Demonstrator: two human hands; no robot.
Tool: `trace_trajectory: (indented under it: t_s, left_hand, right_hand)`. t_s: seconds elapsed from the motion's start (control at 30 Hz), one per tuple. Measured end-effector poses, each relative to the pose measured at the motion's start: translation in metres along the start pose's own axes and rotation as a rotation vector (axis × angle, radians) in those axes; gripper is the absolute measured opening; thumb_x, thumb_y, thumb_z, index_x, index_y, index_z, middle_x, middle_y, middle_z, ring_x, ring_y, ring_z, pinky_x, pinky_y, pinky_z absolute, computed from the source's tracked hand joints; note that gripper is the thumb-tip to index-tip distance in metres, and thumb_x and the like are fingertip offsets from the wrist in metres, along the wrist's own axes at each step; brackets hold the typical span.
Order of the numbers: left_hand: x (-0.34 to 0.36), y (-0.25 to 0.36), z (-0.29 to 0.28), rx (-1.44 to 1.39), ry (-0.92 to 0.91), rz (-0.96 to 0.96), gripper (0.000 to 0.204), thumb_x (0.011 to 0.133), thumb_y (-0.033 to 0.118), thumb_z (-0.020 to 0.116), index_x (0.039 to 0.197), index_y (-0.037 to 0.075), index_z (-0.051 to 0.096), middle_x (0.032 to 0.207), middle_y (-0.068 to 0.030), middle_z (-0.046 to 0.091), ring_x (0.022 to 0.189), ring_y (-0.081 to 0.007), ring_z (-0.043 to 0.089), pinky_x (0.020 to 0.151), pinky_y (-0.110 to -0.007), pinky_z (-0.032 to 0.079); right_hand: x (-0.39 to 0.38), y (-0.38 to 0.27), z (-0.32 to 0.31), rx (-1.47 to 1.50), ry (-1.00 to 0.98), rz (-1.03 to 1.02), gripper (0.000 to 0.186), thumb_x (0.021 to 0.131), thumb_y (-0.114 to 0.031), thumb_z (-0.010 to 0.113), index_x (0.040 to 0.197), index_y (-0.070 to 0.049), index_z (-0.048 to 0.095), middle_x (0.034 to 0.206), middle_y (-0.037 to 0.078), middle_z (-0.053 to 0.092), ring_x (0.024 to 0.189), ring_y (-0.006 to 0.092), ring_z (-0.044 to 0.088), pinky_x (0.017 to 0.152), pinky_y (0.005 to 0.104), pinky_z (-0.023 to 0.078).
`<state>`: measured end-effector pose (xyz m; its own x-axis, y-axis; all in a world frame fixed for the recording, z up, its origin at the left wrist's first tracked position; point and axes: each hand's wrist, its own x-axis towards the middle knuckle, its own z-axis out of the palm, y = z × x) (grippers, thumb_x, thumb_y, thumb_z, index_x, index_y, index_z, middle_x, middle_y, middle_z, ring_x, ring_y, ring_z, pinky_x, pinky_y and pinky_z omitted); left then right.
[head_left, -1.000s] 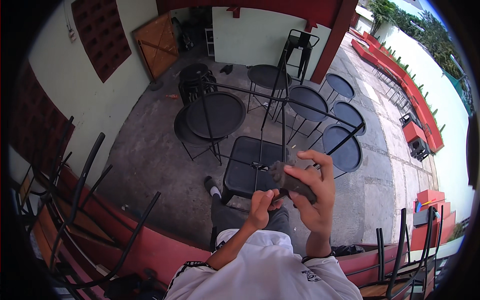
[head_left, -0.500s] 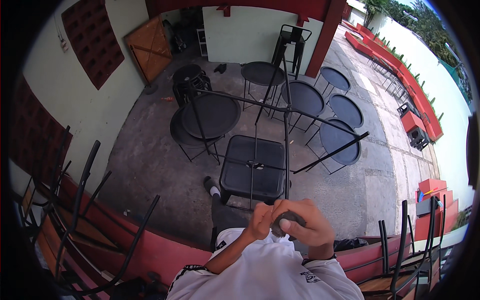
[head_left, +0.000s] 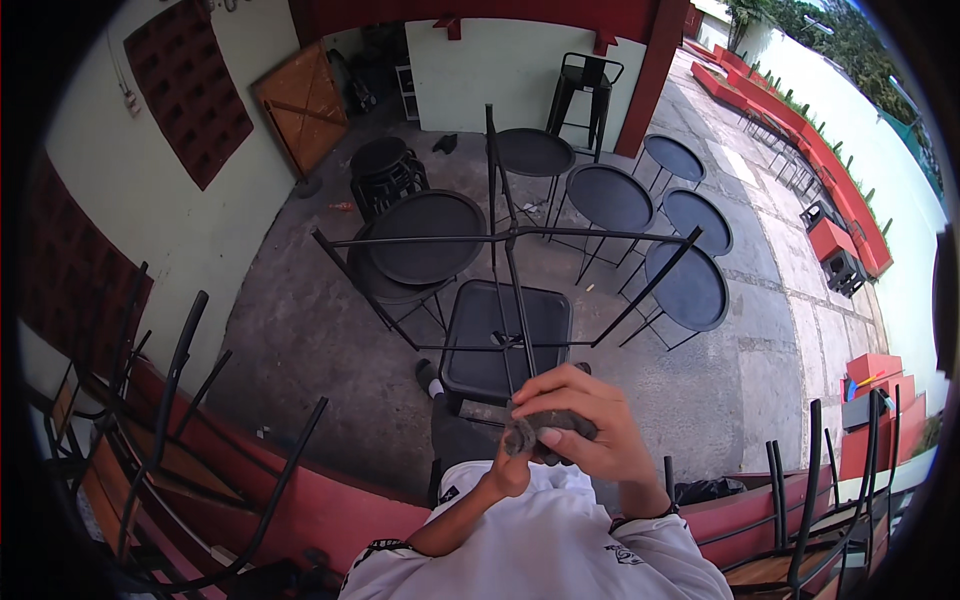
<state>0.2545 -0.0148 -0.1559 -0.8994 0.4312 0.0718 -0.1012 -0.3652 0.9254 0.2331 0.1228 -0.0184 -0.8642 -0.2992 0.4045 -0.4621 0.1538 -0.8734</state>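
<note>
A black metal table stand (head_left: 511,233), made of thin crossed tubes with legs spreading outward, extends away from my body at chest height. My left hand (head_left: 511,476) is closed at the near end of its tube, its fingers partly covered by a dark grey cloth (head_left: 572,421). My right hand (head_left: 608,432) grips that cloth, thumb on top and fingers arched over, pressed against the tube beside my left hand. Below the stand is a black rectangular tray-top table (head_left: 465,365), between my feet.
Round black tray tables (head_left: 612,198) stand on the concrete floor ahead. Stacked black stools (head_left: 380,160) are by the left wall, and a tall metal chair (head_left: 585,95) is against the back wall. Upturned chairs (head_left: 185,350) flank me, with more at right. A red ledge (head_left: 340,490) is behind me.
The stand has turned, so its crossed arms now lie more level and its hub sits further left and lower. My right hand has shifted left with the cloth, over my left fingers.
</note>
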Motion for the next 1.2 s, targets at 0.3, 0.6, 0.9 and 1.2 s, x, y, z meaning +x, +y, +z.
trace_trajectory:
  t_s: [0.3, 0.6, 0.9, 1.2]
  left_hand:
    - [-0.002, -0.023, -0.010, 0.118, -0.060, 0.134, 0.030, 0.093, 0.016, 0.036, 0.077, 0.001, 0.057, 0.068, -0.0068, 0.052, 0.055, -0.0150, 0.043, 0.054, -0.031, 0.035]
    - [-0.006, 0.008, -0.023, -0.271, -0.326, -0.008, 0.031, 0.102, 0.018, 0.035, 0.075, 0.004, 0.036, 0.064, -0.0024, 0.037, 0.059, -0.0100, 0.034, 0.053, -0.027, 0.030]
    - [-0.002, -0.017, -0.020, -0.075, -0.116, -0.100, 0.037, 0.102, 0.020, 0.037, 0.075, 0.000, 0.053, 0.067, 0.0008, 0.048, 0.059, -0.0058, 0.039, 0.052, -0.025, 0.034]
    - [-0.029, -0.123, -0.033, 0.203, 0.158, 0.195, 0.014, 0.089, 0.015, 0.061, 0.093, 0.002, 0.062, 0.091, -0.0066, 0.063, 0.090, -0.0150, 0.059, 0.078, -0.030, 0.046]
  right_hand:
    - [-0.036, 0.030, -0.012, 0.278, 0.340, -0.027, 0.045, 0.087, -0.038, 0.062, 0.084, 0.007, 0.066, 0.083, 0.016, 0.067, 0.068, 0.0212, 0.064, 0.061, 0.0305, 0.051]
    - [-0.006, 0.025, -0.063, 0.214, 0.871, 0.011, 0.043, 0.097, -0.035, 0.052, 0.117, 0.003, 0.054, 0.105, 0.012, 0.062, 0.082, 0.0099, 0.060, 0.058, 0.0203, 0.047]
    - [-0.009, 0.030, 0.024, 0.217, 0.387, 0.035, 0.035, 0.089, -0.022, 0.061, 0.113, 0.002, 0.053, 0.105, 0.013, 0.058, 0.098, 0.0184, 0.056, 0.087, 0.0299, 0.044]
    - [-0.082, 0.041, 0.043, 0.412, 0.265, 0.366, 0.029, 0.082, -0.003, 0.057, 0.111, 0.004, 0.059, 0.115, 0.014, 0.059, 0.110, 0.0248, 0.055, 0.099, 0.0326, 0.038]
